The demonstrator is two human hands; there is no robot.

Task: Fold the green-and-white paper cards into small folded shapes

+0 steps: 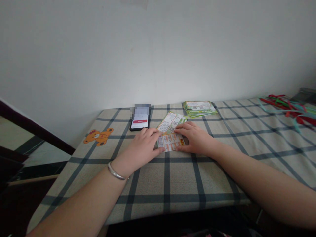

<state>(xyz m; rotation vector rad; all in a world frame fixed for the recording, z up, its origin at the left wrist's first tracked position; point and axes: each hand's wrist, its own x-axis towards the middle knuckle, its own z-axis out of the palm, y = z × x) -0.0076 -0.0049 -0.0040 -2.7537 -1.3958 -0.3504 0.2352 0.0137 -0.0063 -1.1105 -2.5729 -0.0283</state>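
The left hand (pixel 145 143) and the right hand (pixel 195 138) grasp the opposite ends of a printed card (pixel 170 142) between fingers and thumb, keeping it low over the middle of the surface (pixel 182 179), with a slanted card (pixel 170 122) meeting its far side (whether the two are one folded piece, I cannot tell). Beyond them, a stack of cards (pixel 199 108) lies by the surface's back edge, and a phone (pixel 140 122) lies toward the back left corner. Farther out, a flat bear figure (pixel 98 136) sits by the left edge, and coloured ribbons (pixel 291 108) lie tangled along the back edge at right.
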